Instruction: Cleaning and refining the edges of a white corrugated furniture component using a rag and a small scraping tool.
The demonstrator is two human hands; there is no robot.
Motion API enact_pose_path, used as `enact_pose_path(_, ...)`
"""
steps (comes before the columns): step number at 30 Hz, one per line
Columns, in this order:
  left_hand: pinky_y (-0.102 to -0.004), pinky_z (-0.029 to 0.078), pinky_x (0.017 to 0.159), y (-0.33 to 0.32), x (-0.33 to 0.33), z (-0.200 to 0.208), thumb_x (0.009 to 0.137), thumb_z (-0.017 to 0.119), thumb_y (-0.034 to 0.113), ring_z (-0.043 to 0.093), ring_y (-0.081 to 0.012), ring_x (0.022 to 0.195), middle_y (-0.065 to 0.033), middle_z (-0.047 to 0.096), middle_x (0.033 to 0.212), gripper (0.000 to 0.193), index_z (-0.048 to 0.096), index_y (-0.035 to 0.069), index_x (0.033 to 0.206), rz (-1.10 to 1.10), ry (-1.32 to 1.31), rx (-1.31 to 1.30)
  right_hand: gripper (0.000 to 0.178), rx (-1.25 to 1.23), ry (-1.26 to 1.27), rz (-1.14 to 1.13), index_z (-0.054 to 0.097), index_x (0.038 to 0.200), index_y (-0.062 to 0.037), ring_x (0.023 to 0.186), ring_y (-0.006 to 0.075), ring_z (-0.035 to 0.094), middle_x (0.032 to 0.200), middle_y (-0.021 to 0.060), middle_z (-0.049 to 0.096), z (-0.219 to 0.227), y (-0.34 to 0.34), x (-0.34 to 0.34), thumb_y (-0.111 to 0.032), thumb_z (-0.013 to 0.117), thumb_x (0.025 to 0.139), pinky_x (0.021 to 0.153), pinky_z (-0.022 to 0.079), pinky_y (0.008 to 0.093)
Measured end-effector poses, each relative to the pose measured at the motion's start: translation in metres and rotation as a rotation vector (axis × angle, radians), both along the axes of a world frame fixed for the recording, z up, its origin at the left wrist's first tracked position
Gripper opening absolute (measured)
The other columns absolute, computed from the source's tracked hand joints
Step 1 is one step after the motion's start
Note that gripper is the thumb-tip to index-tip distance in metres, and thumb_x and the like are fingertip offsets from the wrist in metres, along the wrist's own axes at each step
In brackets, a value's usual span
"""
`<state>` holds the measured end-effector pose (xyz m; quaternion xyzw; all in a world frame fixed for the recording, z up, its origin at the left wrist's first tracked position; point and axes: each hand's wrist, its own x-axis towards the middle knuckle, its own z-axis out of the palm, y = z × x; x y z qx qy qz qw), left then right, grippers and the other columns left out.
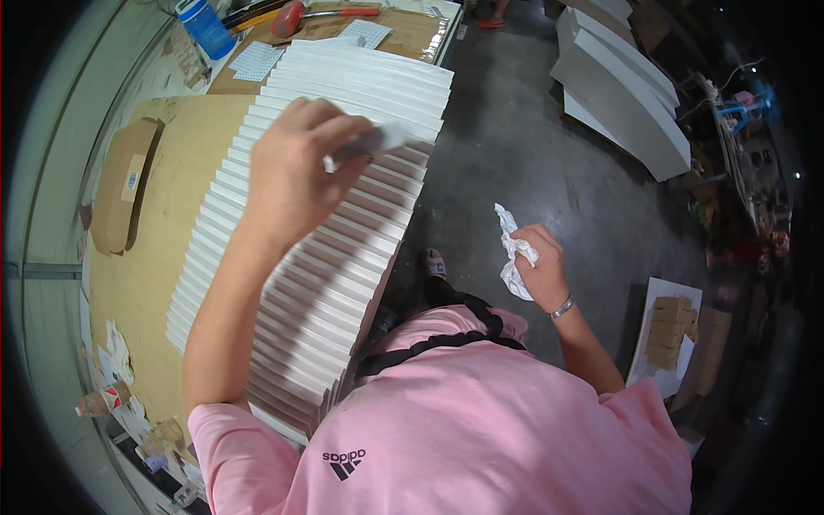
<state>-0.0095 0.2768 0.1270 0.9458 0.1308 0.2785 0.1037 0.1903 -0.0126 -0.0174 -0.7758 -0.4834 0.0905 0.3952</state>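
Note:
My left hand (300, 163) is raised over a row of long white strips (360, 232), which overlap like pleats along the table's right side. Its fingers are closed round a small grey-white flat piece (367, 146), too blurred to name exactly. A shadow of the arm falls across the strips. Off the table's right side, above the floor, my right hand (542, 268) grips a crumpled white cloth (508, 249). The cloth hangs out of the fist above and below, touching nothing else.
Beyond the strips lie a red-headed mallet (288, 19), a blue bottle (204, 27) and white label sheets (256, 61). A cardboard piece (124, 184) rests at the left. Large white panels (618, 94) stand at the far right, and a cardboard stack (669, 330) is nearer.

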Motion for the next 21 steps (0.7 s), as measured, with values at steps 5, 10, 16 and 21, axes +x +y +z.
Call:
enact_pose_path(5,-0.0305,0.048,0.074,0.014,-0.038,0.002,0.075,0.077,0.005,0.059,-0.0162,0.081,-0.0056,0.067,0.090,0.027,0.073,0.003,0.102,0.144,-0.061,-0.457,0.034,0.052,0.007,0.012,0.065,0.101,0.0003,0.094,0.0336,0.062,0.100,0.0172,0.063,0.012,0.021,-0.003,0.008,0.056,0.069,0.085,0.048,0.0364)
enact_pose_path(10,-0.0234,0.048,0.074,0.022,-0.065,-0.002,0.079,0.076,0.002,0.053,-0.0075,0.075,-0.0004,0.064,0.087,0.023,0.072,-0.001,0.102,0.165,-0.163,-0.692,0.052,0.461,-0.199,0.271,0.062,0.114,-0.0021,0.099,0.0375,0.058,0.105,0.0154,0.061,0.077,0.103,-0.033,0.007,0.060,0.063,0.090,0.048,0.0429)
enact_pose_path(16,-0.0282,0.049,0.076,-0.004,-0.070,-0.006,0.072,0.076,-0.001,0.059,-0.0152,0.084,-0.0067,0.066,0.091,0.030,0.071,-0.002,0.102,0.123,-0.045,-0.568,0.044,0.293,-0.251,0.480,0.066,0.103,-0.0021,0.098,0.0350,0.058,0.104,0.0132,0.061,0.063,0.106,-0.051,0.008,0.060,0.060,0.089,0.049,0.0406)
enact_pose_path(21,-0.0354,0.052,0.069,-0.034,-0.036,-0.016,0.063,0.079,0.002,0.060,-0.0251,0.082,-0.0055,0.064,0.087,0.034,0.072,0.008,0.096,-0.124,0.037,-0.131,0.036,0.161,-0.187,0.120,0.065,0.093,-0.0032,0.091,0.0336,0.059,0.095,0.0128,0.062,0.041,0.059,-0.025,0.010,0.058,0.060,0.082,0.049,0.0397)
